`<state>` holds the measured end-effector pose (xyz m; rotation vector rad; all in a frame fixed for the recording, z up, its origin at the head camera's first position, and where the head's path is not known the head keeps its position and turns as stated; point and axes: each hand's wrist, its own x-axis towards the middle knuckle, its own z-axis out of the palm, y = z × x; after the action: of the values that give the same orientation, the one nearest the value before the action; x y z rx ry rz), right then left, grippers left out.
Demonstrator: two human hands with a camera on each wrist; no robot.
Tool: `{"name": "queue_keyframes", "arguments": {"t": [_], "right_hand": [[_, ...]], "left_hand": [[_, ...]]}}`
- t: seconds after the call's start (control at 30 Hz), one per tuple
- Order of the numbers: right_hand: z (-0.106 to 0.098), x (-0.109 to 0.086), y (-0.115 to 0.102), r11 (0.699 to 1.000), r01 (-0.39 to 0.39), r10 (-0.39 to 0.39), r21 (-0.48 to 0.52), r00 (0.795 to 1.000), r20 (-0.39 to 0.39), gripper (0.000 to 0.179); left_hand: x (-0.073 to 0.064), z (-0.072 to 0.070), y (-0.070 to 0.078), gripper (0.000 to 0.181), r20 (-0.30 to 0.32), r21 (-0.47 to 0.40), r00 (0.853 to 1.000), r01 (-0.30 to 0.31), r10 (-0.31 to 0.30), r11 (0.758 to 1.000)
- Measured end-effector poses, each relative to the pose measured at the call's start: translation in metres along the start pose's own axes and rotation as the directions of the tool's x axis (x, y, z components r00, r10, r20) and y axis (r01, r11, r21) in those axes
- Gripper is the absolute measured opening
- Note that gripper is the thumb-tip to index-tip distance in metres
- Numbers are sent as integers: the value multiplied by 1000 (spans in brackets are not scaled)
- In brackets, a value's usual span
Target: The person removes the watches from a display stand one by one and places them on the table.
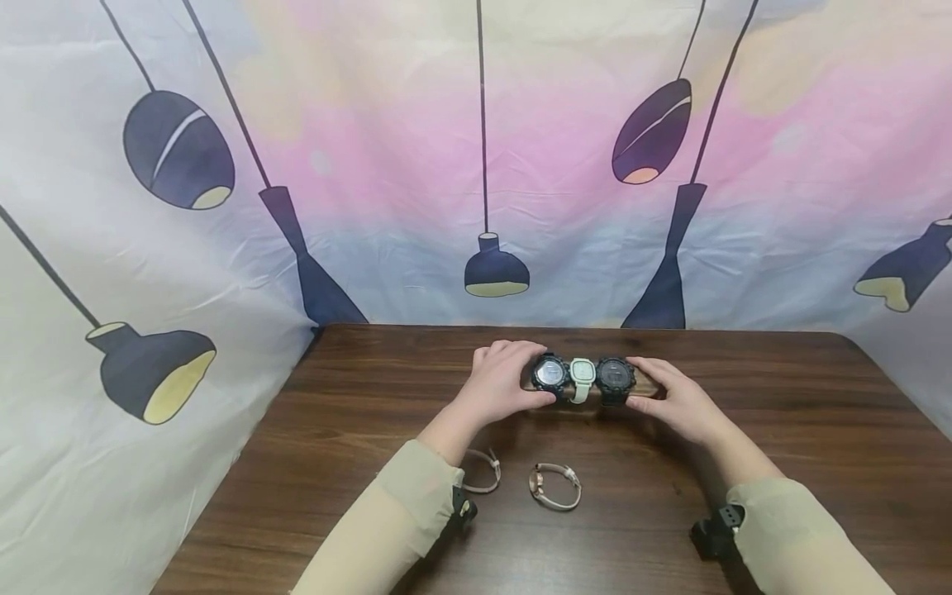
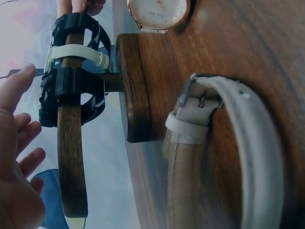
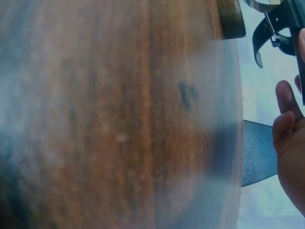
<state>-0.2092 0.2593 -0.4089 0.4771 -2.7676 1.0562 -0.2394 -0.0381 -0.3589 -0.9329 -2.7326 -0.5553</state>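
Note:
A wooden T-shaped watch stand (image 2: 72, 167) carries three watches: a black watch with a silvery face (image 1: 549, 373), a pale green watch (image 1: 583, 372) in the middle and an all-black watch (image 1: 616, 376). My left hand (image 1: 502, 382) is at the left end with thumb and fingers spread around the silvery-faced watch; the left wrist view shows its fingers loosely bent, apart from the bar. At the other end, my right hand (image 1: 680, 402) pinches the all-black watch between thumb and fingers. The right wrist view catches only part of this hand and a black strap (image 3: 281, 24).
Two pale-strapped watches lie nearer me on the brown wooden table (image 1: 617, 537): one rose-gold watch (image 1: 555, 486) and another watch (image 1: 483, 473) partly behind my left forearm. A printed cloth backdrop (image 1: 416, 165) hangs behind the table's far edge.

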Motion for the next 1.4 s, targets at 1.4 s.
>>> {"name": "queue_keyframes", "arguments": {"t": [1.4], "right_hand": [[0,0,-1,1000,-4,4,-24,1000,-8,67]], "left_hand": [[12,12,-3,62,47,38,999,0,-2,999]]}}
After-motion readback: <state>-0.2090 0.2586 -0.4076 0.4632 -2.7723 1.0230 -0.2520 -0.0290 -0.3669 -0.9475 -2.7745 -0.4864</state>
